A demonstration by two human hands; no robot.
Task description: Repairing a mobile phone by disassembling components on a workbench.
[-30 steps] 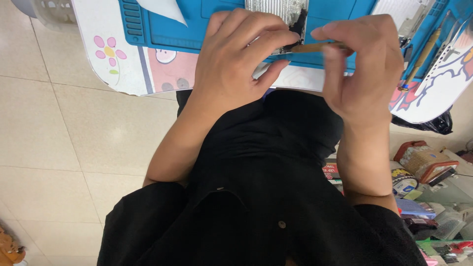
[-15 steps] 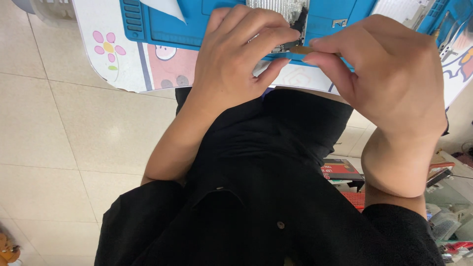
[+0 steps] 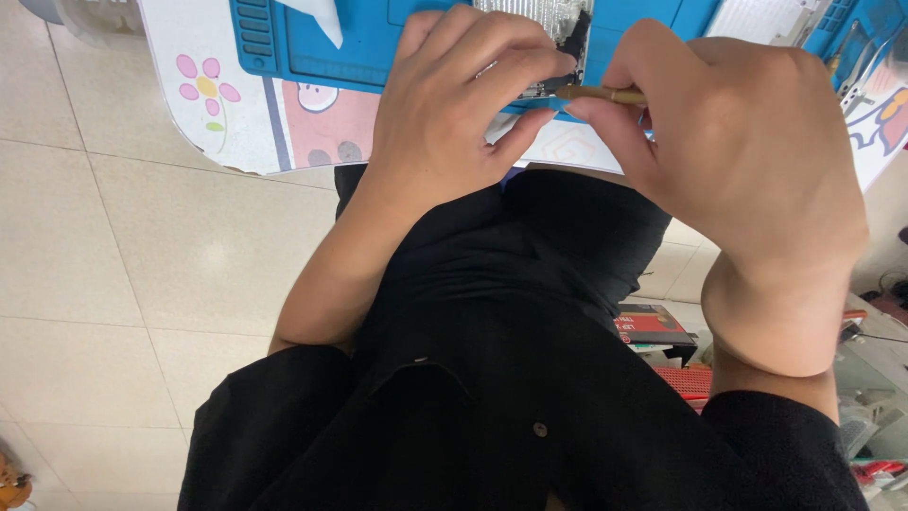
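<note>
Slim brass-coloured tool (image 3: 601, 94) in right hand (image 3: 747, 161) grip; left hand (image 3: 463, 104) pinching ribbed metal part (image 3: 534, 19).

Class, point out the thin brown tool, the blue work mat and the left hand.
thin brown tool (image 3: 605, 94), head view, its shaft.
blue work mat (image 3: 355, 43), head view, bare surface.
left hand (image 3: 454, 104), head view, its back.

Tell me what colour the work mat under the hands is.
The work mat is bright blue, seen best in the head view, the only one.

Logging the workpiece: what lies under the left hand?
Under the left hand, a silvery device rests on a blue mat. The hand covers most of it, so its lower part is hidden.
</note>
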